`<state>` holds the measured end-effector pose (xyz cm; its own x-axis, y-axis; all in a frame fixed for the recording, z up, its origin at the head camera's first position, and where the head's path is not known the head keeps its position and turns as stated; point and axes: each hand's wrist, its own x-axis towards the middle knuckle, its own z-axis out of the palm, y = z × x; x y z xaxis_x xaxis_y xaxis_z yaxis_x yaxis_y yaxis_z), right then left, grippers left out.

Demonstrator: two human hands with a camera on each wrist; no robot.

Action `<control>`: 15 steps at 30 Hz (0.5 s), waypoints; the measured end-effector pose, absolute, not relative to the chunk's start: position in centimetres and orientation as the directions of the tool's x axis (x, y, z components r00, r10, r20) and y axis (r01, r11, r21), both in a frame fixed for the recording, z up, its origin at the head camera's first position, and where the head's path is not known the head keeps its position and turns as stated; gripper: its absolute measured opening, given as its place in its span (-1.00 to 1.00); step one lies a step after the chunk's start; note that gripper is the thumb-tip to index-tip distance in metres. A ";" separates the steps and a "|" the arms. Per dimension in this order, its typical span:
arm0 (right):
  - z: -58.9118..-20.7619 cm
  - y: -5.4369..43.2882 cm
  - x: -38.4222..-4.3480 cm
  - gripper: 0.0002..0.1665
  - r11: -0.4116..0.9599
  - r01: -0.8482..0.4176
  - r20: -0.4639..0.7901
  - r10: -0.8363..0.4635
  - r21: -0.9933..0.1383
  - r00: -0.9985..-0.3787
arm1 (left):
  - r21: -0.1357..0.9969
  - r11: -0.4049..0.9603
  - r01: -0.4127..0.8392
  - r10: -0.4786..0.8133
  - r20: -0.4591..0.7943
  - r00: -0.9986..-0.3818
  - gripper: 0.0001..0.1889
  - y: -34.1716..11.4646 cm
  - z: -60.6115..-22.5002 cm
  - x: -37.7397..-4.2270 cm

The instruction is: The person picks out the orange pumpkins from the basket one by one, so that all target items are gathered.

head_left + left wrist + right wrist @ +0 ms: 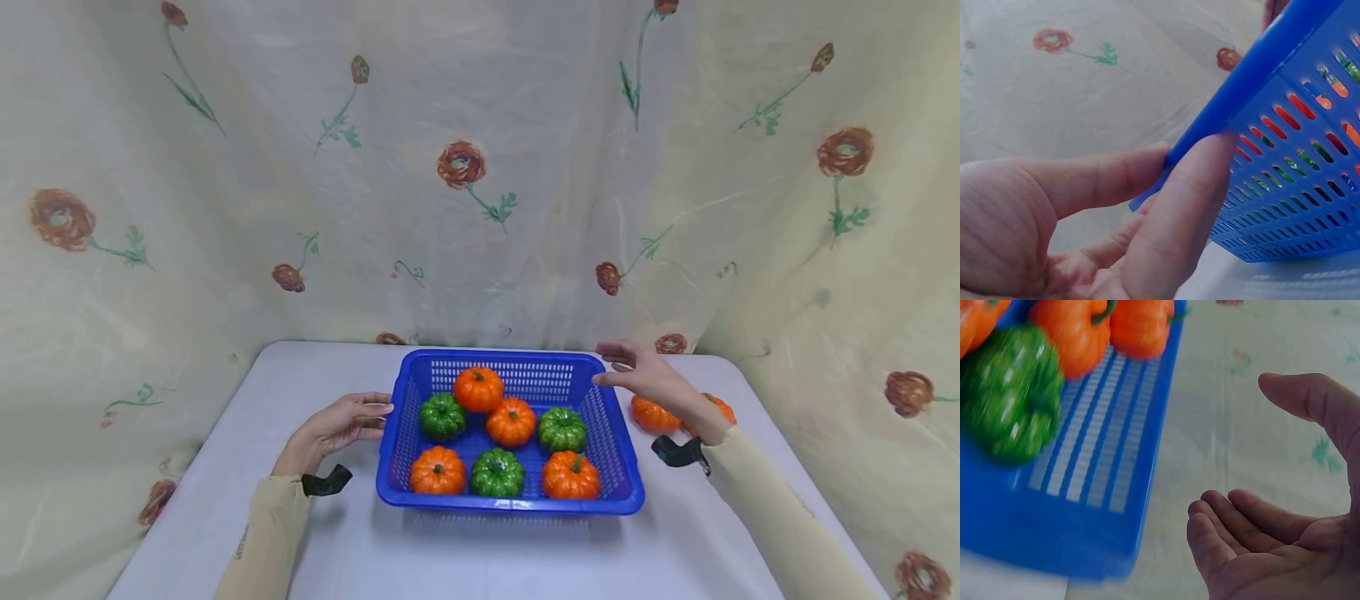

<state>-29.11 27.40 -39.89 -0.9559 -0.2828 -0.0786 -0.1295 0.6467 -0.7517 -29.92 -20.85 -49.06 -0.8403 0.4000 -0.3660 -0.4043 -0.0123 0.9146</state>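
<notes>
A blue plastic basket with slotted walls stands on the table, with small orange and green toy pumpkins inside. One orange pumpkin leans high at the back, beside a green pumpkin. At the left side, my left hand pinches the basket's rim between thumb and finger, as the left wrist view shows up close. My right hand hovers by the back right corner. Its thumb and fingers are spread wide apart, holding nothing; in the right wrist view a gap separates this hand from the basket.
More orange pumpkins lie on the table to the basket's right, partly hidden by my right forearm. The white table meets a flower-printed curtain at the back, and similar fabric hangs on both sides.
</notes>
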 end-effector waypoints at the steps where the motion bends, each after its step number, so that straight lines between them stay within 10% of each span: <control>1: -39.9 26.4 -29.3 -0.09 0.638 -0.139 -0.081 -0.302 -0.758 -0.950 | 0.916 -0.011 -0.402 0.403 -0.364 -0.840 -0.49 -21.0 -49.0 -29.9; 15: -42.1 15.6 -30.9 -0.15 0.591 -0.166 -0.110 -0.403 -0.790 -0.909 | 0.917 -0.004 -0.398 0.397 -0.364 -0.843 -0.48 -21.1 -49.0 -30.0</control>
